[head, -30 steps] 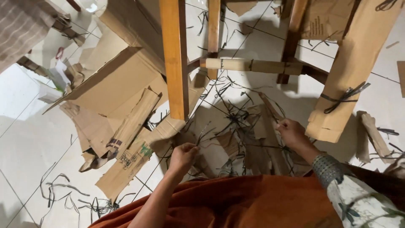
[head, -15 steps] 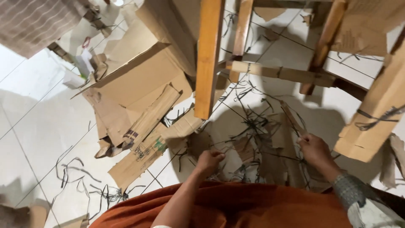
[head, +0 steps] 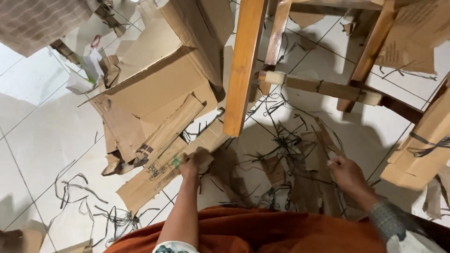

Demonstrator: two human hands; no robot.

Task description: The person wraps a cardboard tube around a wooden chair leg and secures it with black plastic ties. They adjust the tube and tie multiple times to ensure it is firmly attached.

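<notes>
Two hands work low over the littered tiles. I see my left hand [head: 190, 165] with fingers closed on a torn cardboard scrap [head: 204, 157], just beside a long flattened cardboard strip [head: 164, 175]. My right hand [head: 346, 172] pinches a narrow cardboard sliver [head: 328, 140]. Black strapping bits [head: 281, 140] lie between them, below a wooden leg [head: 243, 70].

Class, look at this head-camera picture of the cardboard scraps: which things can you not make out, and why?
- Left hand fingertips: head view, tucked under a cardboard strip.
- What the right hand pinches: too small, lost among dark strands.
- Wooden frame: cut off by the top edge.
- Lower floor: covered by orange cloth.
</notes>
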